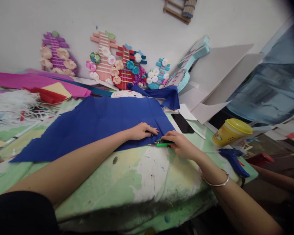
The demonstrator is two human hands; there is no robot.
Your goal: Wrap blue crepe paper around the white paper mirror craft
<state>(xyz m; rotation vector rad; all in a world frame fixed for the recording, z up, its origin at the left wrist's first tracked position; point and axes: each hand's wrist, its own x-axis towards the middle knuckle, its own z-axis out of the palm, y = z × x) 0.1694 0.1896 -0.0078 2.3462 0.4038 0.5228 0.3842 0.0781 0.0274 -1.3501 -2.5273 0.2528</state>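
A large sheet of dark blue crepe paper (107, 114) lies spread over the table, its left edge uneven. My left hand (142, 131) rests on the sheet near its front right corner, fingers stretched out and pressing it down. At that corner my right hand (180, 143) is closed around green-and-black-handled scissors (163, 143). Their blades point left along the front edge of the paper and are partly hidden. A second piece of blue paper (170, 96) sits bunched behind the sheet.
Decorated toy guitars, including a purple one (56, 54), lean against the wall. Rightward are a black phone (182, 123), a yellow cup (231, 130) and a blue glue gun (235, 161). White cord (12, 106) lies left. Another person's arm (274, 178) shows at right.
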